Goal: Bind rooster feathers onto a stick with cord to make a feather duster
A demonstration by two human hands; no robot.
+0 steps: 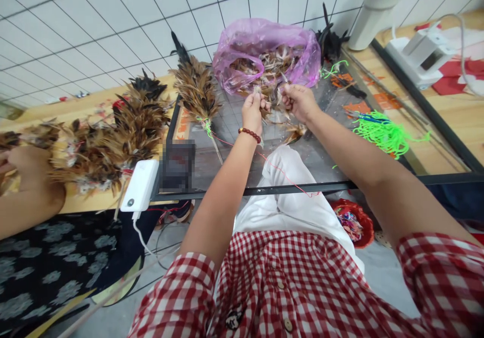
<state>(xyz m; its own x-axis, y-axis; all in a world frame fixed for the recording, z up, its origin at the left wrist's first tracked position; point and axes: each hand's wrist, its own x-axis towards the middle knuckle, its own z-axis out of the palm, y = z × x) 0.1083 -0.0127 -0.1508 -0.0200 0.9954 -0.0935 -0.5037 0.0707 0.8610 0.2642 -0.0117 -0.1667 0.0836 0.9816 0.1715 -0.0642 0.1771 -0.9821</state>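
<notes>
My left hand (255,109), with a beaded bracelet at the wrist, is closed on small brown and white feathers. Beside it my right hand (298,101) pinches another small bunch of feathers (280,96). Both hands are just in front of a purple plastic bag (230,41), whose open mouth shows many loose feathers (278,58). A few brown feathers (295,134) lie on the glass tabletop below my right hand. Left of my hands rests a feather duster (198,88) of brown and black feathers, bound with green cord (205,125) near its stick.
Bright green cords (381,134) lie to the right, near a pale bottle (376,13) and a white power strip (406,58). More feather bundles (139,111), a white power bank (139,184) and a co-worker's arm (30,192) are at left. A red basket (353,222) sits below the table.
</notes>
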